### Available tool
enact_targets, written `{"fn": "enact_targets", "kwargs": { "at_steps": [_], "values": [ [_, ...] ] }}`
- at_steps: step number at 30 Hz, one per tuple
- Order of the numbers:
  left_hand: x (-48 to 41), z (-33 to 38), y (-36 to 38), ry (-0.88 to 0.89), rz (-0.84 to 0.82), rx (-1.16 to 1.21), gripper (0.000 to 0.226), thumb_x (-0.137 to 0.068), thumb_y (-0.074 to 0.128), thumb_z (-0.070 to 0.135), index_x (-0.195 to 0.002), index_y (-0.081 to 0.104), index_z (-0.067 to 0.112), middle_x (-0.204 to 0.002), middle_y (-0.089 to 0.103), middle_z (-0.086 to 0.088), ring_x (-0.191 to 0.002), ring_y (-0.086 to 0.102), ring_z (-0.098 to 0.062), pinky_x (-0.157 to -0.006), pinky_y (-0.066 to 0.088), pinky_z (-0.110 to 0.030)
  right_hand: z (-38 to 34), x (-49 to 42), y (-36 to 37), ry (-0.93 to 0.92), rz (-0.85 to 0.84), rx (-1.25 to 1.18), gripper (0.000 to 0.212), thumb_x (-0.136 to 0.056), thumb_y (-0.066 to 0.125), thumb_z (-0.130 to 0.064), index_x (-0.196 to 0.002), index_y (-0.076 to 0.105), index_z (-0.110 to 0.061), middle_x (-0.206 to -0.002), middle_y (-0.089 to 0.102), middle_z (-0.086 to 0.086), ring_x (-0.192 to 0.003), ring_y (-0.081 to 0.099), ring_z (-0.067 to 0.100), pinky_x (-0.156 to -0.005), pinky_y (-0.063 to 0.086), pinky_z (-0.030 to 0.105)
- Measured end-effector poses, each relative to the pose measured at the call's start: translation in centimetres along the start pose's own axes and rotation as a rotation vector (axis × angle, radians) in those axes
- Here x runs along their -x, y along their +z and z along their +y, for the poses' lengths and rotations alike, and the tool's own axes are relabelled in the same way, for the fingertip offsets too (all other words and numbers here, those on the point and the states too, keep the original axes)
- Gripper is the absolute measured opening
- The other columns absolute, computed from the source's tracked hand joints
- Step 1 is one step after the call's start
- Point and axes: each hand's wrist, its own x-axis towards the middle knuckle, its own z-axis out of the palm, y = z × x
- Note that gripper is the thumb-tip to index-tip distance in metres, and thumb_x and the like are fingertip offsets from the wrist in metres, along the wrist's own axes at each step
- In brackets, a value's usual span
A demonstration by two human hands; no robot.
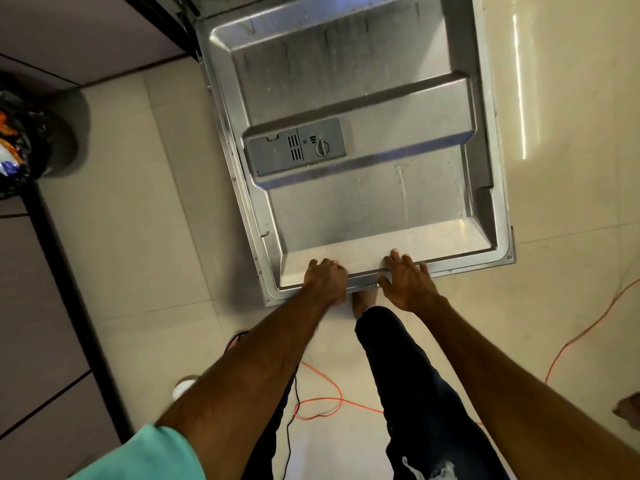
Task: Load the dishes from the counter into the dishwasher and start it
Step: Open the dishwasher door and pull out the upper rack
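A: Nearest the cam?
B: Teal sleeve [138, 455], bottom-left corner, cropped by the frame. 2 bare forearms run up from there.
A: Anything hidden or unclear?
B: The dishwasher's body is cut off at the top, so only the dishwasher door [363, 81] shows. A bare foot [362, 303] sits half under the door's near edge. Bin bag [17, 140] is cropped at the left. There's a white round thing [185, 384] by the left forearm, can't tell what.
A: Counts?
B: 1 door, 1 grey dispenser [296, 147] w/ 1 round knob, 2 hands. 2 cables on the floor [138, 202]: orange cable [341, 396], black cable [288, 441].
A: Door's direction?
B: Lies open, steel inner face up. Long axis runs hinge to lip, away from the person, lip pointing back at them, a bit skewed.
A: Hands?
B: Left hand [325, 278] has its fingers curled onto the lip, gripping it. Right hand [407, 282] is just beside it, fingers spread, resting on the lip.
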Motion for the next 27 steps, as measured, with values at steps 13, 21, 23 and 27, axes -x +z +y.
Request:
{"fn": "enact_targets", "kwargs": {
  "at_steps": [13,21,23,27],
  "values": [
    [11.4,-6.8,-20.4,-0.060,0.533,0.205,0.042,-0.093,0.056,0.014,-0.134,0.050,0.009,-0.141,0.054,-0.010,-0.130,0.049,-0.025,-0.111,0.038,-0.037,-10.6,5.9,-19.1,-0.143,0.514,-0.341,0.043,-0.098,0.059,-0.028,-0.134,0.059,-0.007,-0.142,0.057,0.013,-0.131,0.055,0.029,-0.111,0.043,0.038],
    [19.8,-13.0,-41.4,-0.019,1.542,0.119,0.068,-0.087,0.051,0.003,-0.152,0.033,-0.002,-0.165,0.014,-0.025,-0.154,0.012,-0.038,-0.126,0.013,-0.049,-20.5,9.3,-45.5,-0.537,1.077,-0.251,0.077,-0.100,0.058,-0.031,-0.159,0.015,-0.009,-0.168,0.009,0.008,-0.155,0.012,0.021,-0.123,0.021,0.032],
    [20.5,-14.3,-45.1,-0.055,1.621,0.029,0.068,-0.088,0.059,0.011,-0.151,0.035,-0.004,-0.162,0.023,-0.026,-0.152,0.020,-0.040,-0.124,0.018,-0.052,-21.7,9.1,-49.7,-0.541,1.193,-0.148,0.081,-0.097,0.060,-0.032,-0.158,0.016,-0.002,-0.167,0.011,0.015,-0.155,0.010,0.028,-0.124,0.021,0.047],
    [18.2,-17.8,-47.3,-0.129,1.357,-0.068,0.083,-0.081,0.071,0.027,-0.149,0.036,-0.004,-0.150,0.042,-0.026,-0.141,0.038,-0.043,-0.121,0.027,-0.053,-21.6,5.6,-53.8,-0.408,1.116,0.099,0.079,-0.093,0.058,-0.043,-0.153,0.031,0.001,-0.157,0.034,0.024,-0.150,0.025,0.037,-0.124,0.013,0.052]
  ]
}}
